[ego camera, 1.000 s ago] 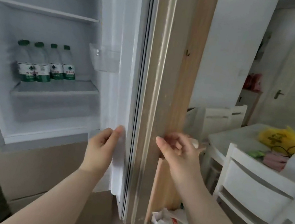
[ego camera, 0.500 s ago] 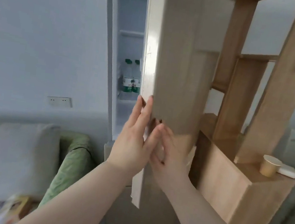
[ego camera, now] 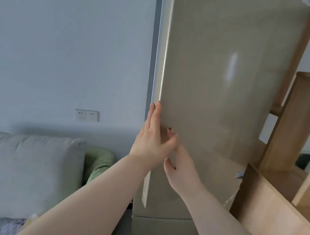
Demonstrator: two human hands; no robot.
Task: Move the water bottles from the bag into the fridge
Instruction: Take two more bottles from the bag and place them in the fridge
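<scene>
Right hand (ego camera: 180, 172) partly behind left hand (ego camera: 151, 142); fridge door (ego camera: 224, 87) top out of frame

A: Fridge door (ego camera: 224, 87)?
B: Wide open a second ago, a narrow gap half a second ago. Now I see no gap, and the door face fills the view.
A: Bottles?
B: Four on the shelf, then two through the gap, now hidden behind the door.
A: Hands?
B: Left hand (ego camera: 151, 138) goes from the door's inner edge to flat along its left edge, fingers (ego camera: 155, 115) straight and pointing up. Right hand (ego camera: 180, 170) comes off the wood panel onto the door face, just under the left; its fingers are mostly hidden.
A: View?
B: It swings left. The dining table, chairs and yellow bag drop out; the cushion (ego camera: 18, 174) and wall socket (ego camera: 87, 115) come in.
</scene>
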